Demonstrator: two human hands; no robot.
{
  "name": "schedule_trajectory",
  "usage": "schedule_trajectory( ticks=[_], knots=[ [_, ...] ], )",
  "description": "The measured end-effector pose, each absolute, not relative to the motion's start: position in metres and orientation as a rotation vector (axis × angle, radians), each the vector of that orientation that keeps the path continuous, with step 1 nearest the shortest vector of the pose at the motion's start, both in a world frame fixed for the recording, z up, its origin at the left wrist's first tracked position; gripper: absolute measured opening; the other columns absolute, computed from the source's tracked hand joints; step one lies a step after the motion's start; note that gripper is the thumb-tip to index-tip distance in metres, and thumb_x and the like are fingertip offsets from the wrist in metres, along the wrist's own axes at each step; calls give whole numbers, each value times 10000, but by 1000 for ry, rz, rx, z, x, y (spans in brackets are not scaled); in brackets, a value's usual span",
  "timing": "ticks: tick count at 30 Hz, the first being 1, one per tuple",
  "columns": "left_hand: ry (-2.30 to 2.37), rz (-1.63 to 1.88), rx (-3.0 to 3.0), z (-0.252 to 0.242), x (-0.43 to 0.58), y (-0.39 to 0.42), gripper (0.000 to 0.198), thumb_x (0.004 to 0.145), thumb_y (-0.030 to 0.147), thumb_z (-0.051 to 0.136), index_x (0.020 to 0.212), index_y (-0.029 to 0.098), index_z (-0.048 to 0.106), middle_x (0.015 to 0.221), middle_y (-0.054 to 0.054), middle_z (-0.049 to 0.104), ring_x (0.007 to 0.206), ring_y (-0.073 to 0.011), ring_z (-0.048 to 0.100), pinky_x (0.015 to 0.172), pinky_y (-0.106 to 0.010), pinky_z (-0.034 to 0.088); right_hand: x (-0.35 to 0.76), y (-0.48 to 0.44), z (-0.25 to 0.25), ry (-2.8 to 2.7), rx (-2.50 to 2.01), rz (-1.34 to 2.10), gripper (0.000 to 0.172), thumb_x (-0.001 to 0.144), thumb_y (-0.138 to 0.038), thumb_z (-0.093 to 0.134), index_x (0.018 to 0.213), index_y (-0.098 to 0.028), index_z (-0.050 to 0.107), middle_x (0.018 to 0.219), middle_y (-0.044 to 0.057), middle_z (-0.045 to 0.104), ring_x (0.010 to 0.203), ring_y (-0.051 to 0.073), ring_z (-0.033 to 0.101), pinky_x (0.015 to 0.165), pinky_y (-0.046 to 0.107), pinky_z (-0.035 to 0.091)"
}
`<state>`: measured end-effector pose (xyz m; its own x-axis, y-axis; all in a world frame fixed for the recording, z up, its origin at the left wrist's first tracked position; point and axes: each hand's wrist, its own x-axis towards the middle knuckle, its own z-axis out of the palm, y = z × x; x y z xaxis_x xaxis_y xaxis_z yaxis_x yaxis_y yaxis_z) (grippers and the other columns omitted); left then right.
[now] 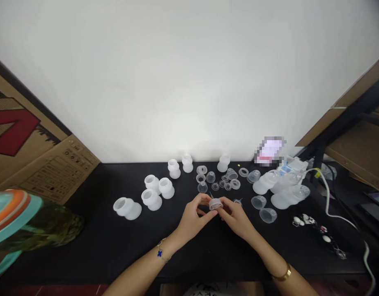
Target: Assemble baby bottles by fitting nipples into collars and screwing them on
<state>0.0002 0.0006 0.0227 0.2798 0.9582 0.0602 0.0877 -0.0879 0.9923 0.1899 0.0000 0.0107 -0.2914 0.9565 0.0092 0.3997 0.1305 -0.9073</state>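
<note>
Left hand [193, 216] and right hand [237, 218] are pinching short, round, translucent collar [216, 204]; thin stem [211, 195] is poking up.

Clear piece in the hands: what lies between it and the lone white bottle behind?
In the head view, small clear plastic parts lie on the black table between the clear piece and the white bottle.
</note>
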Motion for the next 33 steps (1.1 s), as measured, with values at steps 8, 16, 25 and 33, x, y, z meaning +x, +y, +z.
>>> schedule_trajectory(
  ticks=[8,16,25,33],
  knots=[
    [1060,995,1476,21,1,1,202,826,315,722,981,220,633,978,-36,712,953,-218,676,655,-245,510,190,0,10,-1759,-1287,1175,280,976,-443,526,974,-201,666,684,-25,573,615,140,548,550,238,418],
    [1070,1004,1451,18,1,2,216,798,332,747,944,212,643,935,-36,702,914,-215,672,636,-239,503,190,3,15,-1601,-1200,1432,248,919,-427,595,960,-192,664,725,-11,588,575,116,541,469,208,400],
    [1075,1013,1424,17,0,5,220,808,350,744,930,202,637,889,-30,701,846,-197,664,589,-223,463,192,4,8,-1558,-1180,1501,316,920,-460,614,1081,-193,666,776,0,622,560,106,555,449,197,386],
    [1087,1029,1413,18,1,4,224,804,356,740,935,205,641,903,-36,711,848,-200,669,589,-227,466,189,2,18,-1606,-1233,1419,353,908,-519,616,1050,-204,688,775,9,636,587,121,558,461,211,416]
  ],
)
